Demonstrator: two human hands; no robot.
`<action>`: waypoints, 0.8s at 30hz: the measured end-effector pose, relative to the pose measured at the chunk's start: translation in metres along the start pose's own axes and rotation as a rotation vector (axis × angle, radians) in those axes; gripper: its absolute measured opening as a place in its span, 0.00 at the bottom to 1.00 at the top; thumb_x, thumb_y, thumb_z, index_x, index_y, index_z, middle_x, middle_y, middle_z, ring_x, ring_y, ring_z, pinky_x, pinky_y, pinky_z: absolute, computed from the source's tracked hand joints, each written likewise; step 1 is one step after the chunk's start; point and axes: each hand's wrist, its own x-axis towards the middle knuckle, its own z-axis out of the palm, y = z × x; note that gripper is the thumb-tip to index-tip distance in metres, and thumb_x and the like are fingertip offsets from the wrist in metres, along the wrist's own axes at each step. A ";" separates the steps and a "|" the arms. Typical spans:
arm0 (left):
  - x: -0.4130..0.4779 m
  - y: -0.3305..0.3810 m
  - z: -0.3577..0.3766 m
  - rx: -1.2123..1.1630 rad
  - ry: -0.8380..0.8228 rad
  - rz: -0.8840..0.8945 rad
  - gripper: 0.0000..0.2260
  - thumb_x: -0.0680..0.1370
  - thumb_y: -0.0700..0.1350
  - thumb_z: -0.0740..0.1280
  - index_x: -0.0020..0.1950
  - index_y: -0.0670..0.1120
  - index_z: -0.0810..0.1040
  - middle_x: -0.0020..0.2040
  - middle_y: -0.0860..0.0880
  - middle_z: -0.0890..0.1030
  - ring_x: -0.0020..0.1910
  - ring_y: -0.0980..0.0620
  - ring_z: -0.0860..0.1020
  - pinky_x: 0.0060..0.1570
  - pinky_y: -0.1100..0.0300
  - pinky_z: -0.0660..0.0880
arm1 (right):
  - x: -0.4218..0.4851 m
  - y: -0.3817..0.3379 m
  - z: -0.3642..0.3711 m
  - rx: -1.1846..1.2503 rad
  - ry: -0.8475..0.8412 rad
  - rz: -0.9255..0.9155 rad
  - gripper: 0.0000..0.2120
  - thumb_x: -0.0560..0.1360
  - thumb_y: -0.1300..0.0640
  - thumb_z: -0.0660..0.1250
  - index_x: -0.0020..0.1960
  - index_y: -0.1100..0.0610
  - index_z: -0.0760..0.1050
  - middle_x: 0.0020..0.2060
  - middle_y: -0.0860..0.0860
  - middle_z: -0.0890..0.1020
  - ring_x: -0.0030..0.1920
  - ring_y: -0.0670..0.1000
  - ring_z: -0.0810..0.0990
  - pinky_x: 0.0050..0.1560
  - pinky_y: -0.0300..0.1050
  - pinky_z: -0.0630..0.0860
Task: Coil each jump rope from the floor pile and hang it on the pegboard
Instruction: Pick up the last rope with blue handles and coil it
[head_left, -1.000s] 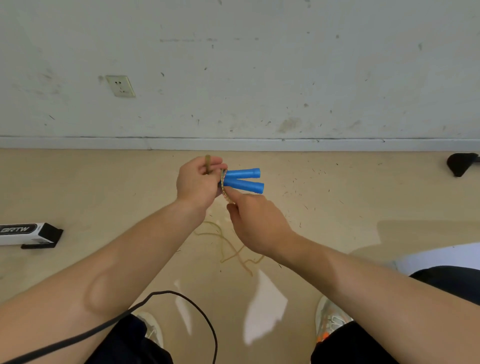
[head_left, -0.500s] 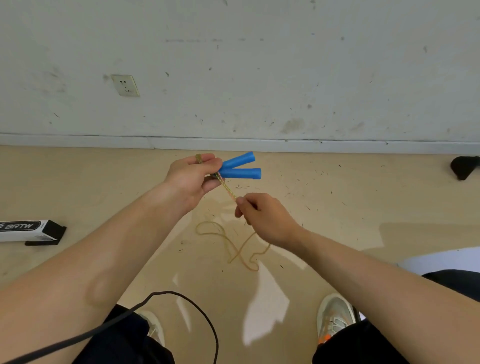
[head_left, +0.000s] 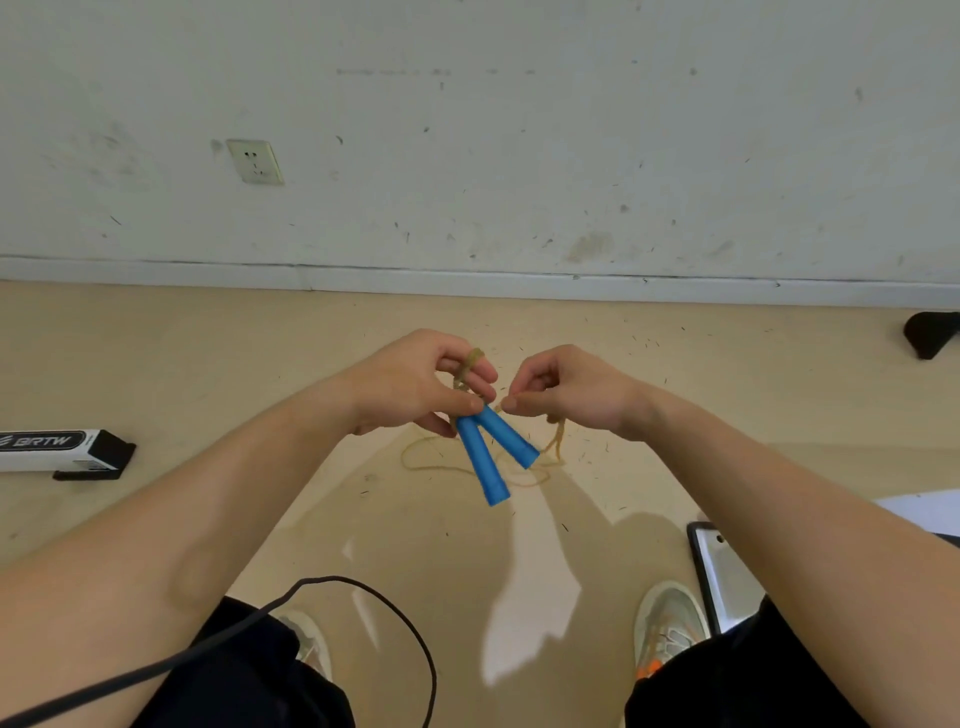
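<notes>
The left hand is gripping the tops of the 2 blue handles, so they are hanging down together. The right hand is pinching the rope, likely to wind it. The rest is lying on the floor.

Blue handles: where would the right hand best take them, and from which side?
Mid-length, right hand coming from the right, below the left hand. The blue handles hang in a V: tops held by that hand, lower ends free, so a wrap there should close them together.
</notes>
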 end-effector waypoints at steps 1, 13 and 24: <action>0.001 -0.001 0.003 0.035 0.001 0.005 0.11 0.77 0.35 0.71 0.57 0.45 0.80 0.52 0.49 0.84 0.47 0.49 0.85 0.46 0.50 0.84 | 0.000 -0.001 0.001 -0.013 -0.012 0.016 0.09 0.73 0.53 0.75 0.44 0.59 0.82 0.33 0.51 0.74 0.33 0.46 0.71 0.34 0.41 0.70; 0.015 -0.015 0.021 0.404 0.191 0.158 0.11 0.78 0.37 0.69 0.58 0.49 0.76 0.52 0.53 0.80 0.40 0.62 0.78 0.38 0.71 0.75 | -0.014 -0.024 0.006 0.383 -0.042 0.279 0.11 0.79 0.61 0.61 0.53 0.66 0.80 0.34 0.52 0.75 0.27 0.48 0.67 0.28 0.41 0.69; 0.026 -0.015 0.028 -0.066 0.715 0.209 0.09 0.77 0.35 0.70 0.53 0.48 0.79 0.49 0.51 0.82 0.46 0.52 0.83 0.40 0.62 0.82 | -0.027 -0.029 0.049 0.423 0.241 -0.039 0.16 0.83 0.57 0.59 0.69 0.50 0.76 0.41 0.54 0.85 0.28 0.48 0.78 0.31 0.41 0.75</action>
